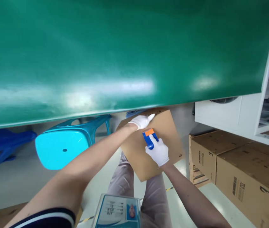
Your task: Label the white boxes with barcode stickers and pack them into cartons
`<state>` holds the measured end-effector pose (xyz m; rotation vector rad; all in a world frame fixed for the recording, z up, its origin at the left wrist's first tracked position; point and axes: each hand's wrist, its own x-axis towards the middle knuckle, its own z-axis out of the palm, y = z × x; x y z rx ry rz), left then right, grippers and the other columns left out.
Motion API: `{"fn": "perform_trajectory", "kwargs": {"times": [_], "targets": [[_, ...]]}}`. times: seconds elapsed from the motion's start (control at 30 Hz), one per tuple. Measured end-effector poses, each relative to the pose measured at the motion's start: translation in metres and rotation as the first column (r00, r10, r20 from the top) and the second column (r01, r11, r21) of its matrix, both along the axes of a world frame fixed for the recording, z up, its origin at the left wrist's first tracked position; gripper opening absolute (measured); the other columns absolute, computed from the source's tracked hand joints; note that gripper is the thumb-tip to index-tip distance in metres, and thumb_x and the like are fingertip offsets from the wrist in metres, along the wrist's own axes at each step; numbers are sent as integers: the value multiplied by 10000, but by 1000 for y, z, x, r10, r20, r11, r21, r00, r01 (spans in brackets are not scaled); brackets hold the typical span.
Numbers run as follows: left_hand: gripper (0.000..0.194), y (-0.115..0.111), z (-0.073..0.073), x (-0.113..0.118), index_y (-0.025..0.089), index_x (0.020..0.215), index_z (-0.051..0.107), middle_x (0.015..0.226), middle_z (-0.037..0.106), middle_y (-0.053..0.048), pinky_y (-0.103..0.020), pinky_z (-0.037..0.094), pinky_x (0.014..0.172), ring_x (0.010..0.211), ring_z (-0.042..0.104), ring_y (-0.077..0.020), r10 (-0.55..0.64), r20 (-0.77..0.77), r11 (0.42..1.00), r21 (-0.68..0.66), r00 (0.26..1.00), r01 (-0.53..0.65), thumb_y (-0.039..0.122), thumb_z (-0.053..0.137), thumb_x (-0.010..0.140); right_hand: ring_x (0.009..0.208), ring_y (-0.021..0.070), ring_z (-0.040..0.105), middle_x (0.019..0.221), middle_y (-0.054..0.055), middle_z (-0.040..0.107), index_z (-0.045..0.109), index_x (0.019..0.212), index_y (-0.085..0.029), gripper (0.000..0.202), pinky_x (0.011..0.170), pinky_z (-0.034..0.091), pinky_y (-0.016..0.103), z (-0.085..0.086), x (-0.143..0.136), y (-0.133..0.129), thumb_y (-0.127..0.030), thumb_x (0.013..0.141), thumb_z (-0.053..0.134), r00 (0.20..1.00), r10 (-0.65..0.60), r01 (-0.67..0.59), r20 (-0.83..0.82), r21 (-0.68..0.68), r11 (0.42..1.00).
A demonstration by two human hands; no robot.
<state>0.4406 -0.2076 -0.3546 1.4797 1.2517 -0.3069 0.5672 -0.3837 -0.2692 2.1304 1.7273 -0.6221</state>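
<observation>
A brown cardboard box (153, 158) stands tilted in front of my legs, below the edge of the green table (125, 57). My right hand (158, 151), in a white glove, is closed round a blue tool with an orange end (150, 137), held over the box's face. Up and to the left of it, my left hand (141, 122), also gloved in white, lies against the upper part of the box with its thumb stretched out and nothing visible in it. What the tool's orange end touches is too small to tell.
A light blue stool (63, 147) stands on the left, with a dark blue one (3, 145) beyond it. Several cardboard boxes (236, 177) sit on a wooden pallet (197, 177) at the right, below a white cabinet (229, 110). A badge (117, 212) hangs at my front.
</observation>
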Motion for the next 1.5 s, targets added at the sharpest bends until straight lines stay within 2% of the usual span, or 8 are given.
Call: {"fn": "perform_trajectory", "kwargs": {"times": [0.2,0.5,0.67,0.9,1.0,1.1,1.23,1.5], "targets": [[970,-32,0,54,103,1047,797,1099,771,-268,-499,512,958,1084,721,-411,158,-183,974,189,970,-123,820,149,958,607,141,520,890,26,588,617,1459,-370,709,576,333,254,10,14,-28,-467,765,725,1000,22,-22,-21,-18,1000],[1125,-45,-12,59,45,1111,736,1183,757,-158,-439,434,1105,1159,640,-278,323,-337,879,453,884,-149,941,100,871,548,131,487,825,44,599,770,1259,-318,528,530,346,239,35,117,-313,-457,751,729,991,110,-116,76,67,991],[1203,-47,-21,65,-61,1234,662,1320,669,-214,-564,369,1158,1331,548,-421,333,-401,865,489,853,-108,938,90,885,515,113,426,812,51,581,799,1184,-311,435,516,343,237,49,149,-392,-447,779,715,993,81,-82,86,15,997],[799,-59,-4,62,134,1544,461,1569,554,-41,-526,192,1303,1513,398,-353,286,-309,764,644,907,-22,712,222,1047,597,124,435,879,56,561,719,1345,-338,512,575,363,239,-17,149,-391,-511,865,674,999,4,4,38,-196,981],[683,-131,11,85,50,1590,301,1766,176,-44,-503,-63,1331,1629,-23,-278,114,-155,682,731,981,37,473,439,1071,650,138,493,967,67,574,641,1441,-345,625,613,383,244,-54,147,-384,-567,859,687,999,-27,31,19,-295,955],[927,-245,18,131,101,1642,295,1781,61,-115,-586,-189,1291,1631,-72,-381,-266,55,822,535,962,197,575,672,940,693,153,536,1018,78,583,568,1513,-338,687,634,400,254,-77,143,-377,-592,883,678,998,-62,48,-26,-370,928],[774,-342,2,163,244,1611,432,1753,211,-101,-602,-60,1318,1635,76,-386,-657,277,747,362,701,557,567,641,939,834,202,620,1105,104,614,517,1546,-351,675,682,450,274,-88,140,-363,-549,921,678,983,-129,65,-130,-412,909],[571,-299,9,128,323,1477,595,1584,552,-38,-485,199,1313,1535,401,-279,-969,224,159,262,100,952,442,684,926,1059,248,668,1366,117,600,519,1502,-277,555,893,577,421,-63,137,-319,-407,987,683,858,-358,175,-368,-447,877]]}}
